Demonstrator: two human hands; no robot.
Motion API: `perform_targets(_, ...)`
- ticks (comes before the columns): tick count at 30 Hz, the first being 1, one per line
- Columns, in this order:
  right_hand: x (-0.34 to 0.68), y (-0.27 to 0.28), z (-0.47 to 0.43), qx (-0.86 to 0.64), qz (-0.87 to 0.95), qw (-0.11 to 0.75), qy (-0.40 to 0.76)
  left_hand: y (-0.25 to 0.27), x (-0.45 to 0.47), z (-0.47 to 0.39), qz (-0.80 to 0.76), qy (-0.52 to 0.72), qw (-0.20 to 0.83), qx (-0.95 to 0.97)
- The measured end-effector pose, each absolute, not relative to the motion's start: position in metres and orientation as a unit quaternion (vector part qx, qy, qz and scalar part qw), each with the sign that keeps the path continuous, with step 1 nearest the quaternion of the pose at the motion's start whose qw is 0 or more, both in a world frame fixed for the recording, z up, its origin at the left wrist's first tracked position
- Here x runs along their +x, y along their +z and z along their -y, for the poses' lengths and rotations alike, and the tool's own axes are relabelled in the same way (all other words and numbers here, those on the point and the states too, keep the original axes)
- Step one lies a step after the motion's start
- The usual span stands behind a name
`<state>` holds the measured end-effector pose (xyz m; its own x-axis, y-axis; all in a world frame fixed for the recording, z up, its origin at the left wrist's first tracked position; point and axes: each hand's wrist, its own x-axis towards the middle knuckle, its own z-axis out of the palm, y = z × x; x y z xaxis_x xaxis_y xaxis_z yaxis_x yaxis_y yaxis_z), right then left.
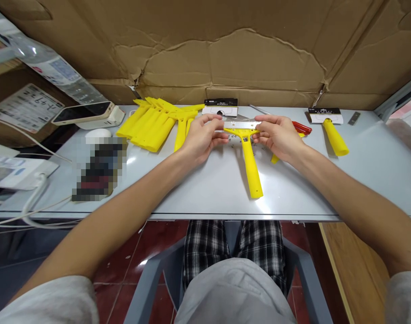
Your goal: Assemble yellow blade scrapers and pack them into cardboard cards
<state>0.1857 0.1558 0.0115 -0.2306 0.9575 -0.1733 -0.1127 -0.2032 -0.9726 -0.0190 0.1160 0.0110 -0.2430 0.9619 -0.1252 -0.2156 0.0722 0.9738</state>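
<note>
Between my hands is a yellow scraper, its handle pointing toward me. A flat metal blade lies across its wide head. My left hand pinches the blade's left end, and my right hand pinches the right end. Small metal screws or nuts are scattered on the table around the scraper's neck; their exact kind is too small to tell. Just past my right hand lies a red-handled tool, partly hidden. Another yellow piece shows under that hand.
Several yellow scraper handles are piled left of my hands. Black-and-white cards stand at the back, with a carded yellow scraper at right. A phone, a blurred-out object, cables and a plastic bottle occupy the left. Cardboard walls the back.
</note>
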Motion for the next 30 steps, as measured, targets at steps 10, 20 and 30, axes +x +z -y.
perform_targets(10,0.193,0.022,-0.161,-0.453,0.476,0.447,0.607,0.029,-0.068,-0.127,-0.586,0.526,0.118,0.605)
perform_targets(20,0.219,0.036,-0.183,-0.455,0.509,0.475,0.556,-0.012,-0.028,-0.114,-0.511,0.317,0.084,0.795)
perform_targets(30,0.249,0.053,-0.194,-0.468,0.533,0.443,0.548,-0.007,0.026,-0.156,-0.555,0.268,0.076,0.784)
